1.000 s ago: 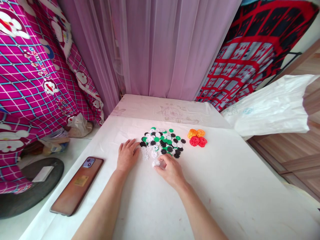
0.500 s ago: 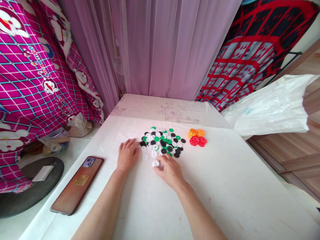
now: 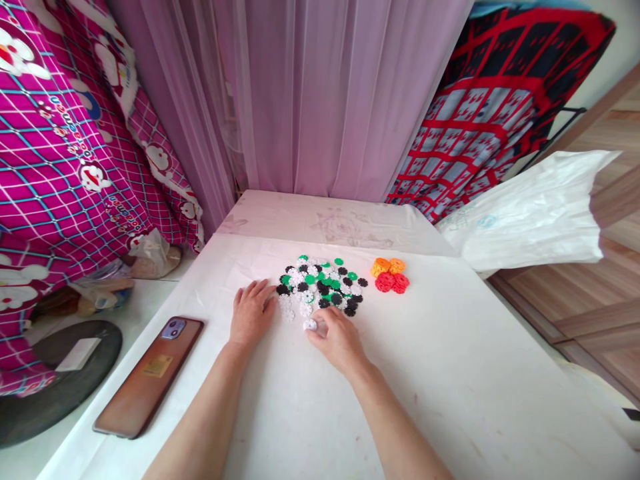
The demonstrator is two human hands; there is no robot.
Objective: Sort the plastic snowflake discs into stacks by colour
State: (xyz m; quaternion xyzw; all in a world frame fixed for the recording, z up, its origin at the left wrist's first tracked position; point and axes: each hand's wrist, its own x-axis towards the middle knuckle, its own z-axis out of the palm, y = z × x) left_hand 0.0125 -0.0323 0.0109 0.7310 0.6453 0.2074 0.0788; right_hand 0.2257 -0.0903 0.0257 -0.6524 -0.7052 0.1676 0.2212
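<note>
A heap of small flower-shaped plastic discs [image 3: 320, 285] in white, green and black lies in the middle of the white table [image 3: 450, 373]. My left hand [image 3: 251, 311] rests flat on the table, fingers touching the heap's left edge. My right hand [image 3: 336, 337] is just below the heap and pinches a small stack of white discs [image 3: 310, 325] between thumb and fingers. To the right of the heap sit orange discs [image 3: 389, 265] and red discs [image 3: 392, 283] in small separate groups.
A phone [image 3: 149, 375] lies face down near the table's left edge. A white plastic bag [image 3: 530, 213] hangs at the right. Purple curtains [image 3: 310, 100] and patterned blankets [image 3: 60, 153] back the table. A dark round stool [image 3: 55, 380] stands at the lower left.
The view has shifted slightly. My right hand has nudged a little toward the heap with the white discs; the left hand stays put.
</note>
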